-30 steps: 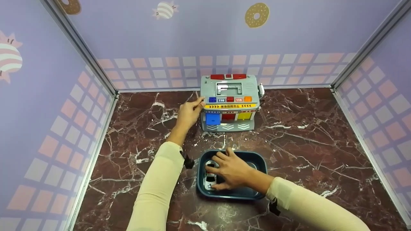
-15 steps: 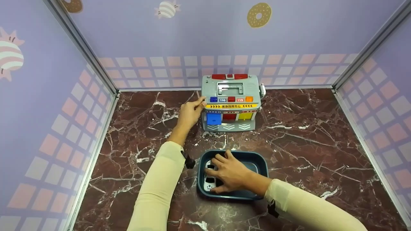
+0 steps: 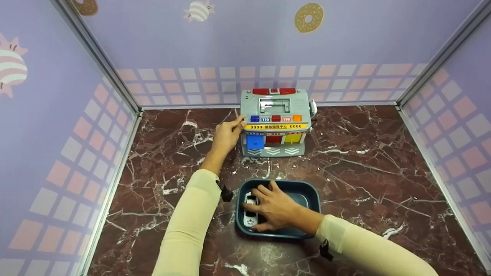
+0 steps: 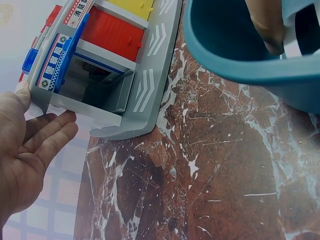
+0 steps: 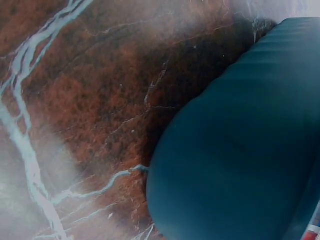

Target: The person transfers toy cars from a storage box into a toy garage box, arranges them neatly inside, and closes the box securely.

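In the head view my left hand (image 3: 225, 137) holds the left roof corner of a grey toy rescue station (image 3: 251, 104). The left wrist view shows its thumb on the roof edge, fingers under it against the side wall. The station's blue garage door (image 4: 75, 52) is swung up over an open bay. My right hand (image 3: 278, 207) reaches into a dark blue tray (image 3: 315, 193), its fingers and thumb around a white toy police car (image 3: 250, 221) at the tray's left end. A fingertip against the car also shows in the left wrist view. The right wrist view has mostly the tray's outer wall.
Red (image 4: 112, 32) and yellow garage doors on the station are down. A white part (image 3: 313, 108) juts from its right side. The dark red marbled tabletop (image 3: 368, 168) is bounded by a lilac back wall (image 3: 245, 38) and side walls.
My right hand shifts slightly and its index finger moves left across the car's roof. The left hand stays at the station's corner.
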Available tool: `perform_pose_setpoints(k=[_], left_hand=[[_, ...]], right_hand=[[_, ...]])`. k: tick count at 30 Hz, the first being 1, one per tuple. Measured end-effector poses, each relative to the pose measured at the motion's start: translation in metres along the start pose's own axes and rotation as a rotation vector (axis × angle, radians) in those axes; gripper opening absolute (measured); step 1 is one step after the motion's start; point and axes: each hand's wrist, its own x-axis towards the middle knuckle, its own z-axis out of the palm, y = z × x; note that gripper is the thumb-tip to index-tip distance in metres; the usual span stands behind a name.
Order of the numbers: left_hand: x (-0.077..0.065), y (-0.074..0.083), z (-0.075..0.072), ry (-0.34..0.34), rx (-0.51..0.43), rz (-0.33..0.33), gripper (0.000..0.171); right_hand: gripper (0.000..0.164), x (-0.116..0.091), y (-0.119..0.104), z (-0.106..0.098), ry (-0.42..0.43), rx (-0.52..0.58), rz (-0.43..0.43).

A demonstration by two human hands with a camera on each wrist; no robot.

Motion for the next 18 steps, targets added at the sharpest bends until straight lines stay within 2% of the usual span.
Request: perform_pose_setpoints(k=[5,12,18], left_hand=[[0.0002,0.0,-0.0001,-0.008,-0.005,-0.009,0.042],[0.0008,0.0001,0.0002,-0.015,0.005,-0.017,0.041],[0.0006,0.0,-0.0011,-0.02,0.013,-0.032,0.041]], right_hand=[[0.081,0.0013,0.0002,0.0003,-0.008,0.004,0.006],[0.081,0.0008,0.0033,0.0002,-0.043,0.024,0.01],[0.08,-0.0026,0.0089,-0.0029,-0.014,0.034,0.006]])
